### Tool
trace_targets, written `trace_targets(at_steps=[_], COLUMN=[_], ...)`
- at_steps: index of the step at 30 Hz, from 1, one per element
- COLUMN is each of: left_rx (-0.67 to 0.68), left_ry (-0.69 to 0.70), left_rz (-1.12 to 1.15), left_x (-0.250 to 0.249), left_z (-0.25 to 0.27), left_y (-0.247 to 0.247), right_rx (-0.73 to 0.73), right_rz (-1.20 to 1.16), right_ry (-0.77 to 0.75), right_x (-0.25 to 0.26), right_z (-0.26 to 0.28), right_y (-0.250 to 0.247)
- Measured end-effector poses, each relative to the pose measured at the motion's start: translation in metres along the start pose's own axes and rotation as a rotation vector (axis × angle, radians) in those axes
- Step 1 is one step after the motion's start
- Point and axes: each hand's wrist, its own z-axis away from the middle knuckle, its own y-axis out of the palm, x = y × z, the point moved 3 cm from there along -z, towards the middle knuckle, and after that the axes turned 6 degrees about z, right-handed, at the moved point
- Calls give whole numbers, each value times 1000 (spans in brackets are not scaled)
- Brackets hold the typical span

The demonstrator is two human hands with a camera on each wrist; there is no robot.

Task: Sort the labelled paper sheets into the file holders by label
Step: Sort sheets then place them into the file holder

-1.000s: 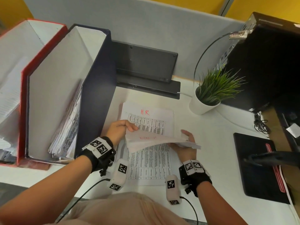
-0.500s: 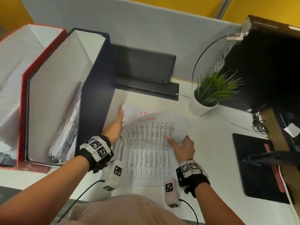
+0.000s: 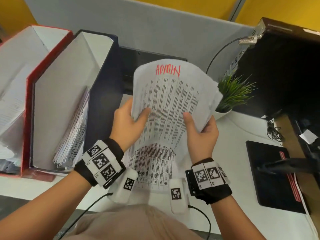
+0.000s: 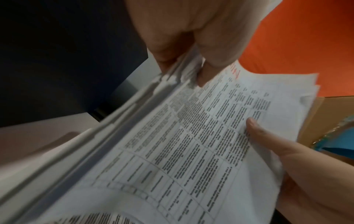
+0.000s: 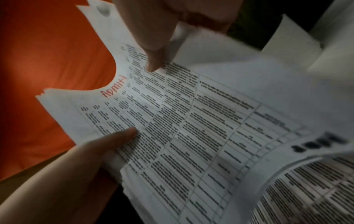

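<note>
Both hands pinch the ADMIN sheets (image 3: 170, 101): left hand (image 3: 128, 125) at 9 o'clock, right hand (image 3: 201, 130) at 3. Square edges, match holder label before filing.

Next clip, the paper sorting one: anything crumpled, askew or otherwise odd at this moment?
Slightly. The ADMIN sheets, held up by the left hand and right hand, bow and fan unevenly, with a ragged right edge. In the navy file holder, the filed papers slump at a slant, lower corners splayed. Nothing looks torn or spilled.
</note>
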Motion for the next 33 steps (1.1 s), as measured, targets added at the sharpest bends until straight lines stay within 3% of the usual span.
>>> trace_targets(at_steps=[5, 10, 15, 17, 21, 26, 28, 33], left_rx=[-7, -49, 47, 18, -24, 44, 57, -46], left_ry=[-208, -197, -343, -376, -335, -209, -255, -421], left_rz=[13, 97, 22, -5, -28, -69, -147, -277], left_x=[33, 34, 54, 55, 23, -52, -75, -100], left_z=[14, 11, 18, 18, 3, -27, -36, -51], left_y=[3, 3, 6, 2, -7, -38, -62, -140], right_rx=[89, 77, 153, 147, 92, 139, 236, 404], right_rz=[72, 52, 234, 255, 204, 93, 76, 272], right_ry=[125, 99, 138, 131, 98, -15, -35, 129], right_x=[-20, -19, -37, -38, -18, 19, 22, -29], right_z=[16, 12, 23, 21, 4, -7, -6, -1], right_y=[8, 10, 11, 12, 14, 24, 27, 17])
